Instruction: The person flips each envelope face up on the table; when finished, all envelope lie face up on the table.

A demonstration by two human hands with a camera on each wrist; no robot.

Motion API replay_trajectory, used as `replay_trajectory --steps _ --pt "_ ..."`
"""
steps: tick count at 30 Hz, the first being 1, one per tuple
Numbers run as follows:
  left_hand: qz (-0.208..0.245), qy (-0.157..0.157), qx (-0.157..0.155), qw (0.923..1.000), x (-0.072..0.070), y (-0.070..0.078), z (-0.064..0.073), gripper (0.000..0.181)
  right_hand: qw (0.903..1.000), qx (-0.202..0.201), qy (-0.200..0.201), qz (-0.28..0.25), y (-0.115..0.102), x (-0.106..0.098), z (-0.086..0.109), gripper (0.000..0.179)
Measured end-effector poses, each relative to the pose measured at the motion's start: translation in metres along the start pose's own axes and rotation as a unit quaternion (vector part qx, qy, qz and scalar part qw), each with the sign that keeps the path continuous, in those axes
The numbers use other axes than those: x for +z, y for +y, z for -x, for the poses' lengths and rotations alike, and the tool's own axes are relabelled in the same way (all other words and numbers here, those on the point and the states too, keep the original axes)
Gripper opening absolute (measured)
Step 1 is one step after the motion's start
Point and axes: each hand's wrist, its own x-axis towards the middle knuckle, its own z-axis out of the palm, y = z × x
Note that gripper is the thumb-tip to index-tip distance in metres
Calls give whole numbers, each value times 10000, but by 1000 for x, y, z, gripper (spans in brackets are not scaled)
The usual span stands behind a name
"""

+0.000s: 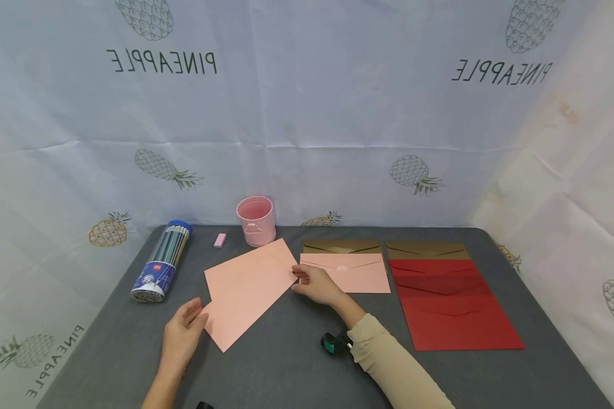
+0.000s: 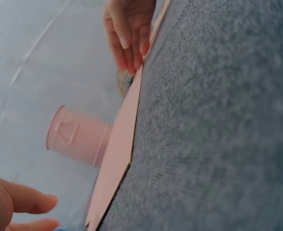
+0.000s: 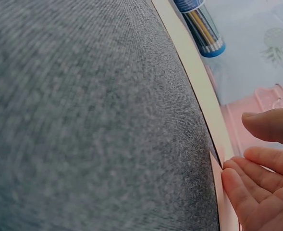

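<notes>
Two overlapping plain pink pieces, which look like envelopes (image 1: 251, 289), lie askew in the middle of the dark table, their outline notched at the left. My left hand (image 1: 181, 332) is at their left corner, fingers relaxed; in the left wrist view its thumb and finger (image 2: 30, 199) are apart with nothing between them. At the right edge of the pieces is my right hand (image 1: 317, 284). Its fingertips (image 3: 232, 180) touch that edge in the right wrist view, while the thumb stands away. Just beside this hand lies a pink envelope with its flap showing (image 1: 358, 278), over a brown envelope (image 1: 343, 245).
Red envelopes (image 1: 460, 318) overlap at the right, below another brown envelope (image 1: 424, 250). At the back stand a pink bucket (image 1: 258, 224) and a pink eraser (image 1: 220, 240). A tub of pencils (image 1: 161, 264) lies at the left. A black strap-like device (image 1: 332, 343) shows by the right wrist.
</notes>
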Motion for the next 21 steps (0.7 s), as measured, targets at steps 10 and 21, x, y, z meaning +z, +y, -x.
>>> replay_trajectory --steps 10,21 --pt "231 -54 -474 9986 -6 1 2 45 9998 50 62 182 -1 2 -2 48" --pt "2071 415 -1143 9707 -4 -10 -5 50 9940 556 516 -792 -5 11 -5 42"
